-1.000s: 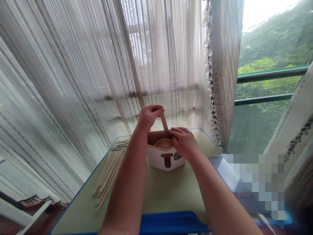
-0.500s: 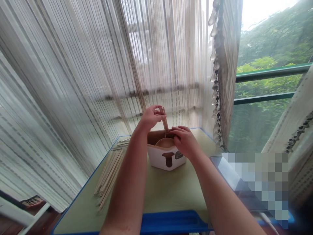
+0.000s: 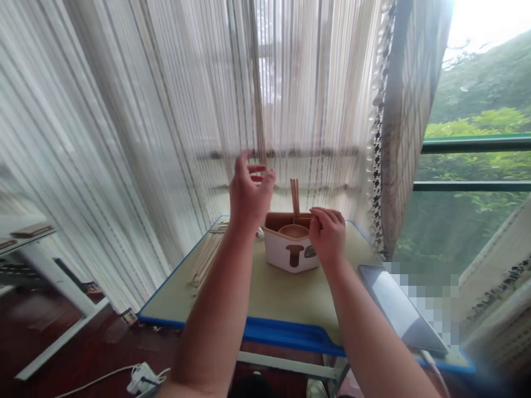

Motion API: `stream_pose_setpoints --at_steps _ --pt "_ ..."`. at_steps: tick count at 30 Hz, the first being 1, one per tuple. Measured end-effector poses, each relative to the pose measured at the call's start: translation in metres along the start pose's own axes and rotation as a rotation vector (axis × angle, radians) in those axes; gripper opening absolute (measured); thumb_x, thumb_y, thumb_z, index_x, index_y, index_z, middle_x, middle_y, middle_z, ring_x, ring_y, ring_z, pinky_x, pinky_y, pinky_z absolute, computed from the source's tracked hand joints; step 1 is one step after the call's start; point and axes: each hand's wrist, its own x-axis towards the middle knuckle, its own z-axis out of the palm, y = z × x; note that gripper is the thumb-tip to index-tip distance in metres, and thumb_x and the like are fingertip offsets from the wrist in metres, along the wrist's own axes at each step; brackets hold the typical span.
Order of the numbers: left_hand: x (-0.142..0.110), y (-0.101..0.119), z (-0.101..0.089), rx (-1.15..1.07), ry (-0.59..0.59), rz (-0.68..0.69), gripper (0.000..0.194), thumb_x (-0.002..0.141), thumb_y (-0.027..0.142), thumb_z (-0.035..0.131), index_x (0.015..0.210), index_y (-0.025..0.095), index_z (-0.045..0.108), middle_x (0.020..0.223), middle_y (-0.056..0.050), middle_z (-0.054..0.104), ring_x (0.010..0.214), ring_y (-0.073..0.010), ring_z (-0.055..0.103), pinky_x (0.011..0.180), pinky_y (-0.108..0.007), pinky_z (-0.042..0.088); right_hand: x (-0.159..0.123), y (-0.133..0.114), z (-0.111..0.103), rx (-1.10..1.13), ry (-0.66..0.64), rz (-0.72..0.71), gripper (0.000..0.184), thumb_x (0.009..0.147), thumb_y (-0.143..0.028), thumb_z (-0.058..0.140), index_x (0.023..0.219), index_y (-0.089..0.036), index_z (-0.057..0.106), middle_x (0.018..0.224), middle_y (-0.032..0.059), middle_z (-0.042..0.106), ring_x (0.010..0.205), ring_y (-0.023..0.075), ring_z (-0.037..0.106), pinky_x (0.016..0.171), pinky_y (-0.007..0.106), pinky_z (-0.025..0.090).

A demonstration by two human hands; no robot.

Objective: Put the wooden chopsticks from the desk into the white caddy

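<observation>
A white and brown container (image 3: 276, 251) with a round brown compartment (image 3: 292, 231) stands on the table. Several wooden chopsticks (image 3: 295, 199) rise upright from its back part. My left hand (image 3: 249, 190) hovers in the air left of and above the container, fingers apart and holding nothing. At the container's right rim, my right hand (image 3: 329, 235) has its fingers bent over the edge and gripping it. A loose bundle of more chopsticks (image 3: 206, 257) lies on the table's left side, partly covered by my left forearm.
The table (image 3: 286, 298) has a blue edge and a blue front tray (image 3: 286, 334). A tablet (image 3: 398, 309) with a white cable lies at its right. A sheer curtain (image 3: 174, 110) hangs behind. On the floor at lower left sits a white power strip (image 3: 143, 378).
My left hand has let go of the chopsticks, which now stand in the container, and has risen away to the left. My right hand stays at the rim. The view has shifted.
</observation>
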Motion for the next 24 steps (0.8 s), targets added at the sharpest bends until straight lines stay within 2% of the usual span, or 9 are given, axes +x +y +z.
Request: stream_pose_setpoints --at_steps 3,7,9,11,13,16,20,24 --pt "-0.04 -0.027 -0.031 0.208 -0.025 -0.048 0.043 0.082 0.035 0.054 0.121 0.021 0.043 0.097 -0.005 0.063 0.079 -0.0152 0.059 0.073 -0.028 0.047 -0.015 -0.02 0.001 0.031 -0.028 -0.144 0.038 0.081 -0.019 0.047 0.117 -0.021 0.06 0.126 0.0097 0.052 0.115 0.0262 0.045 0.1 0.044 0.034" --pt "-0.104 -0.073 -0.077 0.586 -0.178 -0.114 0.031 0.082 0.028 0.052 0.112 0.017 0.052 0.096 -0.008 0.064 0.091 -0.0202 0.059 0.084 -0.033 0.044 -0.04 -0.059 0.015 0.134 -0.212 -0.304 0.042 0.079 -0.018 0.046 0.119 -0.023 0.058 0.127 0.0086 0.051 0.118 0.0249 0.043 0.101 0.042 0.033" --pt "-0.129 -0.089 -0.096 0.706 -0.186 -0.193 0.032 0.082 0.024 0.051 0.112 0.015 0.052 0.099 -0.011 0.063 0.097 -0.0221 0.057 0.087 -0.034 0.043 -0.054 -0.08 0.026 0.187 -0.323 -0.281 0.039 0.08 -0.017 0.044 0.117 -0.021 0.059 0.123 0.0092 0.054 0.115 0.0228 0.047 0.098 0.039 0.037" --pt "-0.147 -0.101 -0.108 0.785 -0.164 -0.256 0.03 0.082 0.023 0.05 0.111 0.015 0.053 0.102 -0.012 0.062 0.101 -0.0233 0.056 0.089 -0.035 0.042 -0.07 -0.1 0.037 0.209 -0.461 -0.185 0.037 0.083 -0.017 0.04 0.114 -0.017 0.06 0.118 0.0107 0.057 0.109 0.0208 0.052 0.092 0.036 0.042" --pt "-0.159 -0.108 -0.115 0.829 -0.134 -0.312 0.027 0.082 0.021 0.048 0.108 0.015 0.054 0.101 -0.013 0.062 0.102 -0.0229 0.056 0.089 -0.035 0.041 -0.087 -0.117 0.045 0.194 -0.657 -0.131 0.037 0.086 -0.018 0.037 0.114 -0.017 0.06 0.117 0.0107 0.059 0.104 0.0187 0.055 0.089 0.032 0.043" --pt "-0.169 -0.111 -0.117 0.841 -0.15 -0.318 0.024 0.083 0.017 0.046 0.106 0.013 0.054 0.103 -0.013 0.061 0.104 -0.0221 0.054 0.09 -0.034 0.04 -0.107 -0.133 0.051 0.167 -0.822 -0.178 0.032 0.087 -0.023 0.04 0.108 -0.021 0.064 0.113 0.0071 0.063 0.102 0.0177 0.056 0.09 0.031 0.041" --pt "-0.173 -0.109 -0.118 0.855 -0.276 -0.243 0.025 0.083 0.015 0.045 0.106 0.012 0.053 0.109 -0.015 0.056 0.108 -0.0223 0.05 0.094 -0.035 0.037 -0.111 -0.138 0.05 0.102 -0.906 -0.16 0.033 0.09 -0.03 0.038 0.101 -0.017 0.066 0.105 0.009 0.066 0.099 0.0178 0.057 0.09 0.03 0.039" --pt "-0.172 -0.114 -0.119 0.886 -0.305 -0.249 0.022 0.083 0.018 0.045 0.099 0.011 0.058 0.104 -0.015 0.059 0.105 -0.0243 0.05 0.093 -0.037 0.037 -0.106 -0.134 0.057 -0.021 -0.941 -0.043 0.04 0.089 -0.039 0.039 0.1 -0.009 0.064 0.098 0.0165 0.066 0.096 0.0233 0.059 0.086 0.034 0.041"
